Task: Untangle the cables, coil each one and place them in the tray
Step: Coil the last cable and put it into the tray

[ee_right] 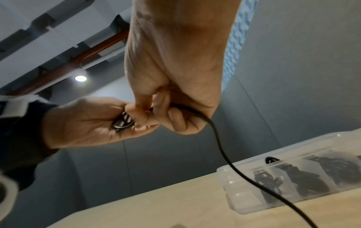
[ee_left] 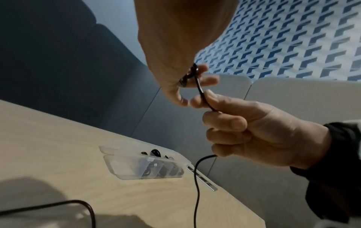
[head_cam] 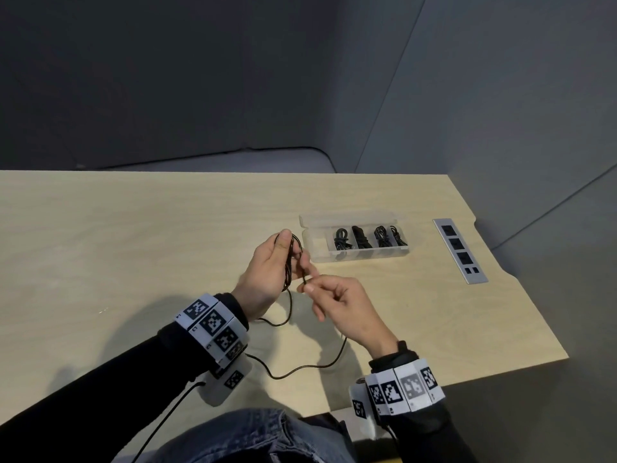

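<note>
My left hand (head_cam: 270, 262) holds a small coil of thin black cable (head_cam: 288, 262) above the table, thumb and fingers curled round the loops (ee_right: 123, 121). My right hand (head_cam: 337, 302) pinches the same cable (ee_left: 203, 94) just beside the coil, and the cable passes through its curled fingers. The loose tail (head_cam: 300, 369) drops from the right hand and trails over the wooden table toward me. A clear plastic tray (head_cam: 315, 243) with dividers lies just right of the hands; several black coiled cables (head_cam: 360, 238) fill its compartments, and its leftmost compartment looks empty.
A metal socket strip (head_cam: 460, 250) is set into the table (head_cam: 133, 248) at the right. The table's right edge has a notch near it. Grey padded walls stand behind. My lap in jeans (head_cam: 253, 436) is at the near edge.
</note>
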A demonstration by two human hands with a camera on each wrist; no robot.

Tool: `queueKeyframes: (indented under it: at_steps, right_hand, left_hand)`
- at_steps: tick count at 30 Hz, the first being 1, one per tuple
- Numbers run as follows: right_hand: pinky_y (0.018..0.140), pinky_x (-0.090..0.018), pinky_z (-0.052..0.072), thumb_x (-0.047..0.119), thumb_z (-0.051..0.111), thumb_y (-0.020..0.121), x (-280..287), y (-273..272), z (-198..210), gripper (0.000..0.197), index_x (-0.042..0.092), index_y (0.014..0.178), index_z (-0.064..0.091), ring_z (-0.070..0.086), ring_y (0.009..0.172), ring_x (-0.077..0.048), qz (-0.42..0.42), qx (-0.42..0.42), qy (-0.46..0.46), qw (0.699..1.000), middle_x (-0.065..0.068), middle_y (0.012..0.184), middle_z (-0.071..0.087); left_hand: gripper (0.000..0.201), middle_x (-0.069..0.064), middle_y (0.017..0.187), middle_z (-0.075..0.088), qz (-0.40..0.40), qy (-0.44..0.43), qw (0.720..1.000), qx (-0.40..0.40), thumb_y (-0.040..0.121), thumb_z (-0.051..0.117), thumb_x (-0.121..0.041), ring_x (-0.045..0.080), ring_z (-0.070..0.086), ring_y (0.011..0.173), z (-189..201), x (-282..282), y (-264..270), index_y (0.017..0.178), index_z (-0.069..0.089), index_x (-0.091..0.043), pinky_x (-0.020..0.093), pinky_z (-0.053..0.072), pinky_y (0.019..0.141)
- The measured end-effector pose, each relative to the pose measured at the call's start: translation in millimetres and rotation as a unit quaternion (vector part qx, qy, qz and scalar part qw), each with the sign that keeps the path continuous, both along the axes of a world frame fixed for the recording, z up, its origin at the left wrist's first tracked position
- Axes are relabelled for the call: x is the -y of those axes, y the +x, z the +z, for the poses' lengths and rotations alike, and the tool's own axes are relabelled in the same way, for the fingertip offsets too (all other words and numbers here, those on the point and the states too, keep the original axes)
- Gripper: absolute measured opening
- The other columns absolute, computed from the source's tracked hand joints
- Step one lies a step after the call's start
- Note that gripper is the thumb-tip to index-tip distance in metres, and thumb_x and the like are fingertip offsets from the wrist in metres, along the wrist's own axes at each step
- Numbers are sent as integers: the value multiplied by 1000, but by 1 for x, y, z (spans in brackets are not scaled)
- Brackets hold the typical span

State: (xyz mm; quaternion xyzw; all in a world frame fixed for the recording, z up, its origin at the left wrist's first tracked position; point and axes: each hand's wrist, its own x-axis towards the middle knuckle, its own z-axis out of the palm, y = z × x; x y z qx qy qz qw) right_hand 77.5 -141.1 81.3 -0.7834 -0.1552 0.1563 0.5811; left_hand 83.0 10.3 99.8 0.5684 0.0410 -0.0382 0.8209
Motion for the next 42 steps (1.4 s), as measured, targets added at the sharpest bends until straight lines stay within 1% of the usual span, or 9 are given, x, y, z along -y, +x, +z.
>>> queueKeyframes:
  at_steps: [4,8,11,15,19,24,29,35,42]
  right_hand:
    - [54,-20,36,37,59,90,-9,-6,-3,24,22,78,73,41,45,-3,44,7,-91,995,4,47,53]
    - [70,-34,54,60,57,78,-5,-8,-10,34,30,71,72,56,55,-17,45,24,-190,981,6,48,54]
    - [57,-28,40,49,64,80,1,-10,-5,33,26,56,66,44,49,-12,40,-3,-141,989,6,47,51]
    - [51,-23,28,35,67,85,8,-12,4,36,28,51,63,30,46,-6,46,-12,-102,994,11,43,40]
    - [48,-15,28,27,68,86,10,-10,10,36,26,51,62,30,43,-2,25,-17,-72,997,13,40,42]
    - [47,-10,26,23,69,86,12,-13,12,32,25,54,63,31,41,-1,20,-27,-60,998,13,38,42]
    - [51,-10,30,20,69,86,16,-14,12,25,24,61,67,39,44,1,25,-27,-57,998,15,44,53]
    - [76,-15,44,36,68,83,11,-8,13,13,27,93,72,60,81,-2,-45,77,-79,993,8,90,66]
    - [75,-17,42,25,63,89,-20,9,32,20,20,106,72,56,87,-9,-81,162,-116,977,7,89,58]
  left_hand:
    - [32,-2,62,39,-4,19,999,-34,103,27,-31,6,30,43,4,-1,2,80,38,-13,21,35,44]
    - [27,-2,76,48,-29,137,990,-32,102,29,-35,6,30,45,5,-14,10,82,36,-18,18,24,39]
    - [18,1,79,52,-44,162,984,-65,100,34,-40,6,29,43,3,-26,14,107,33,-23,19,23,38]
    - [53,-1,77,48,-66,119,986,-97,93,55,-37,7,29,48,0,-29,10,132,20,-41,19,23,41]
    - [19,-2,68,45,-41,98,994,-39,98,44,-33,8,27,47,6,-25,9,99,58,-21,19,18,43]
    - [48,-6,55,36,-3,48,996,-75,87,36,-61,9,20,43,11,-22,11,65,35,-19,19,9,45]
    - [50,-3,52,34,41,-10,989,-143,98,33,-51,9,16,40,9,-30,14,59,28,-20,17,7,44]
    - [26,3,55,47,4,36,990,-139,99,32,-25,10,20,36,10,-19,10,114,50,-14,15,12,41]
    - [33,-5,42,32,-46,105,985,-127,101,25,-26,8,22,34,4,-1,1,122,48,-13,14,15,37]
